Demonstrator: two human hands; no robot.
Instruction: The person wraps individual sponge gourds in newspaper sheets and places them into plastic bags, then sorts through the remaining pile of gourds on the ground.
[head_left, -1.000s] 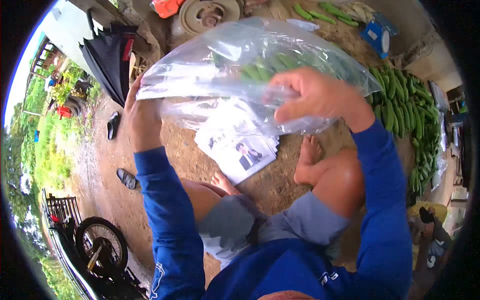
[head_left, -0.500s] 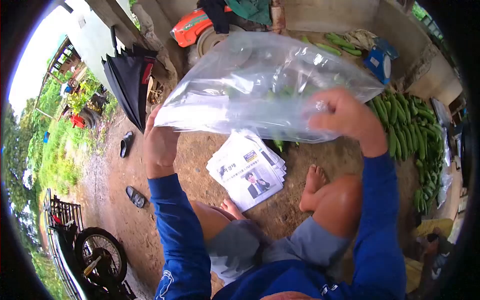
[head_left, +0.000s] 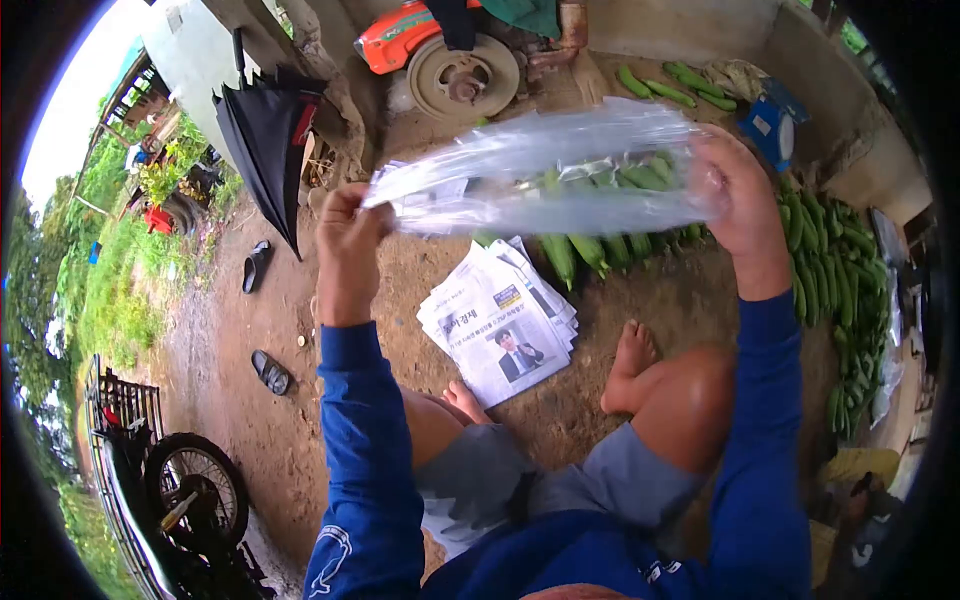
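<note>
A clear plastic bag [head_left: 540,205] is stretched sideways between my two hands, above the ground. My left hand [head_left: 350,245] pinches its left end, fingers closed. At its right end my right hand [head_left: 735,200] has its fingers closed on the plastic. Below the bag lies a stack of newspapers [head_left: 505,330], between my bare feet. Long green vegetables [head_left: 590,250] lie just beyond the papers, partly seen through the plastic.
More green vegetables [head_left: 825,260] are piled at the right, near a blue scale [head_left: 768,130]. An orange machine [head_left: 400,38] with a wheel stands at the back. A black umbrella [head_left: 265,150], sandals [head_left: 270,372] and a motorbike [head_left: 195,500] are on the left.
The bag has gone from widely billowed to a narrow, flatter band. My right hand has moved up and outward. The machine's wheel and more vegetables now show.
</note>
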